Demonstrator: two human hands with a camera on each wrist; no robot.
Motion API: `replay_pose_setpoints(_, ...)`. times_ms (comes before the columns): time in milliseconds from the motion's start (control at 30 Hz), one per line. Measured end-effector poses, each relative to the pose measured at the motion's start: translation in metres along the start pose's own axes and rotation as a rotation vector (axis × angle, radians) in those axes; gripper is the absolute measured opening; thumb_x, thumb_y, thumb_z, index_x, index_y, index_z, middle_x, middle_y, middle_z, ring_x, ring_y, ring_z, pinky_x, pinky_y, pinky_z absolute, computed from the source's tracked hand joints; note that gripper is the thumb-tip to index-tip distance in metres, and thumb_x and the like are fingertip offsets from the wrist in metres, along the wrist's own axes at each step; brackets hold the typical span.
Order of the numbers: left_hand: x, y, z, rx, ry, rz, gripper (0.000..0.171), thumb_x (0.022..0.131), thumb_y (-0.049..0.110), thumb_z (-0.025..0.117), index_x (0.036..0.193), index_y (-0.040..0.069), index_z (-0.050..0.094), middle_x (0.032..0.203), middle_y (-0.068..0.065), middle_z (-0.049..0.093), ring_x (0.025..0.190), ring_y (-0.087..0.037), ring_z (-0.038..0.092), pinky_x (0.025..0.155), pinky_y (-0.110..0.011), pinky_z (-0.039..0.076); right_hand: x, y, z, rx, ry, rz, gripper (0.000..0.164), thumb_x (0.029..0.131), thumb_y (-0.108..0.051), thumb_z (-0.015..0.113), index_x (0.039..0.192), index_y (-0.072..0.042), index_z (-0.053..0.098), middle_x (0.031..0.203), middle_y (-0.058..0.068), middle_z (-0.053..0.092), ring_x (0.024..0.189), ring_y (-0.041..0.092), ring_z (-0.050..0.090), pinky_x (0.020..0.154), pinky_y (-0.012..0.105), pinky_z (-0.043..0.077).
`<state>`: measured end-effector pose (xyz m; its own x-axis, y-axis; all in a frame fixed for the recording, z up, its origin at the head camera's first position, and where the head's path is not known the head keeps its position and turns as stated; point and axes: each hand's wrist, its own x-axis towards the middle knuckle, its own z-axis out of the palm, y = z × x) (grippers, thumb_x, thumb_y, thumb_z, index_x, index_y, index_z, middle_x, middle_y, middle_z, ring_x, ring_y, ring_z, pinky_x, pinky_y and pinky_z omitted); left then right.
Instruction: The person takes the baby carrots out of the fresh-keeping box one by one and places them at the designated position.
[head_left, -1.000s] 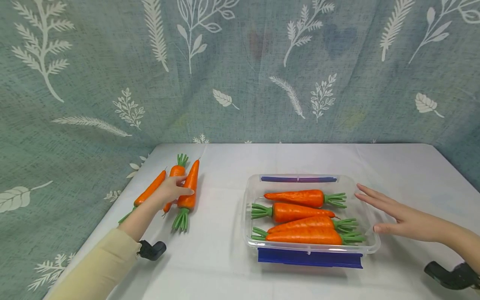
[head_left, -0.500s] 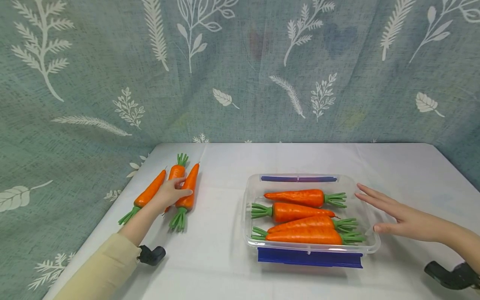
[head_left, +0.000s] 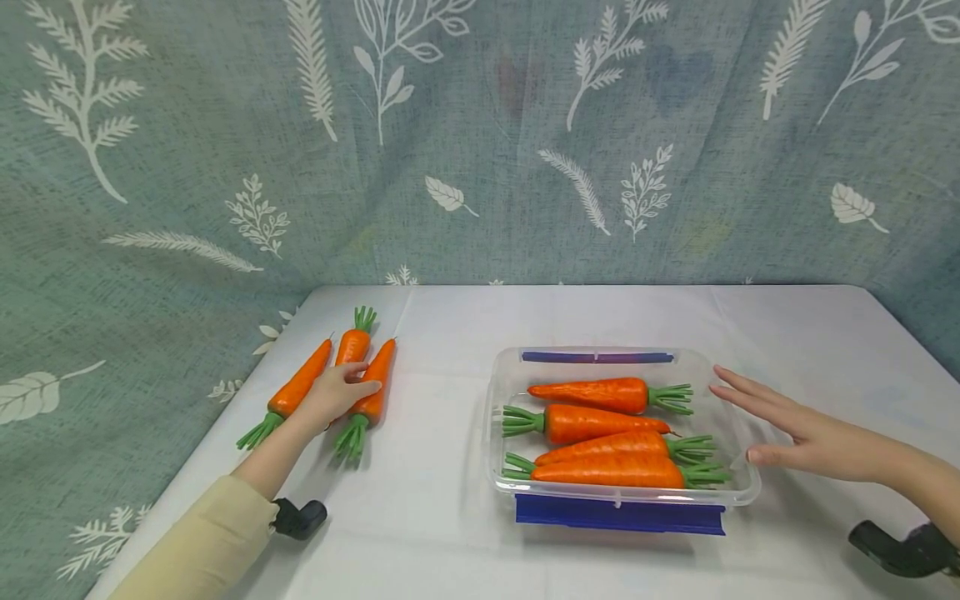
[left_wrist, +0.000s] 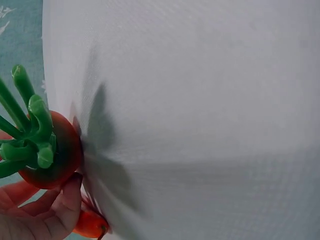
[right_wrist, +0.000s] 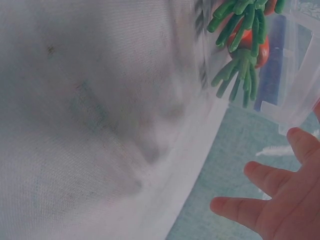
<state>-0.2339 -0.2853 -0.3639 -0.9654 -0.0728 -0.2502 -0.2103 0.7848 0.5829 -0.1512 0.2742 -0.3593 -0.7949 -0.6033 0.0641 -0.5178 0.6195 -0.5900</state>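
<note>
At left, the left hand pinches a carrot. Fingers spread, the right hand flanks a box of four carrots.

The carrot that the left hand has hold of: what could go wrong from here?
The left hand grips the carrot right beside a neighbouring carrot, so it might nudge that one too. If it goes into the clear box, it could land on the four carrots lying there. The right hand is close to the box's end and might bump it.
</note>
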Motion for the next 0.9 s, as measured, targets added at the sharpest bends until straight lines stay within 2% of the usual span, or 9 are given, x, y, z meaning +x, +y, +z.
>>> replay_pose_setpoints(133, -0.002, 0.0, 0.0, -0.001, 0.005, 0.007, 0.059, 0.09, 0.029, 0.055, 0.138, -0.001, 0.036, 0.132, -0.029, 0.04, 0.107, -0.034, 0.047, 0.093, -0.043, 0.044, 0.0, 0.0, 0.0, 0.005, -0.001, -0.009, 0.075, 0.083, -0.012, 0.063, 0.146, -0.02, 0.023, 0.154, -0.008, 0.003, 0.122, -0.026, -0.001, 0.078, 0.076, 0.026)
replay_pose_setpoints(200, -0.003, 0.0, -0.001, -0.005, 0.003, 0.008, 0.061, 0.09, 0.03, 0.055, 0.138, -0.001, 0.035, 0.133, -0.029, 0.039, 0.105, -0.032, 0.048, 0.089, -0.04, 0.047, 0.0, 0.0, 0.0, 0.006, -0.001, -0.01, 0.075, 0.083, -0.011, 0.063, 0.146, -0.02, 0.023, 0.153, -0.013, 0.002, 0.122, -0.026, -0.001, 0.077, 0.076, 0.026)
replay_pose_setpoints(300, -0.003, -0.002, 0.0, -0.011, 0.002, 0.002, 0.063, 0.09, 0.032, 0.056, 0.139, 0.0, 0.034, 0.133, -0.028, 0.04, 0.097, -0.029, 0.05, 0.076, -0.031, 0.051, -0.001, 0.0, 0.0, 0.01, -0.003, -0.009, 0.075, 0.084, -0.011, 0.063, 0.146, -0.021, 0.022, 0.153, -0.012, 0.002, 0.122, -0.026, -0.001, 0.077, 0.076, 0.026)
replay_pose_setpoints(367, -0.004, -0.002, 0.0, -0.02, 0.001, -0.001, 0.064, 0.089, 0.033, 0.056, 0.139, 0.0, 0.034, 0.132, -0.027, 0.04, 0.091, -0.026, 0.051, 0.066, -0.025, 0.049, 0.0, 0.0, -0.001, 0.012, -0.006, -0.008, 0.075, 0.084, -0.011, 0.062, 0.146, -0.022, 0.022, 0.154, -0.007, 0.003, 0.122, -0.026, -0.001, 0.077, 0.076, 0.026)
replay_pose_setpoints(433, -0.004, -0.003, 0.0, -0.024, 0.003, 0.002, 0.064, 0.089, 0.033, 0.056, 0.139, 0.0, 0.034, 0.131, -0.027, 0.041, 0.089, -0.025, 0.052, 0.063, -0.023, 0.048, 0.0, 0.0, -0.001, 0.012, -0.007, -0.008, 0.075, 0.084, -0.011, 0.062, 0.146, -0.021, 0.022, 0.155, -0.002, 0.004, 0.122, -0.026, -0.001, 0.077, 0.076, 0.026)
replay_pose_setpoints(700, -0.008, -0.001, -0.001, -0.043, 0.005, 0.022, 0.063, 0.09, 0.031, 0.057, 0.139, 0.001, 0.033, 0.13, -0.027, 0.042, 0.094, -0.028, 0.054, 0.067, -0.028, 0.053, 0.0, -0.001, -0.002, 0.011, -0.01, -0.008, 0.076, 0.084, -0.011, 0.063, 0.146, -0.022, 0.022, 0.153, -0.015, 0.002, 0.122, -0.026, -0.001, 0.078, 0.075, 0.026)
replay_pose_setpoints(900, -0.014, 0.004, -0.007, -0.06, 0.004, 0.039, 0.063, 0.09, 0.033, 0.055, 0.141, 0.003, 0.032, 0.134, -0.027, 0.038, 0.089, -0.028, 0.055, 0.071, -0.031, 0.052, 0.0, -0.001, -0.002, 0.007, -0.012, -0.004, 0.075, 0.084, -0.012, 0.063, 0.146, -0.022, 0.022, 0.153, -0.014, 0.002, 0.121, -0.026, -0.001, 0.078, 0.075, 0.026)
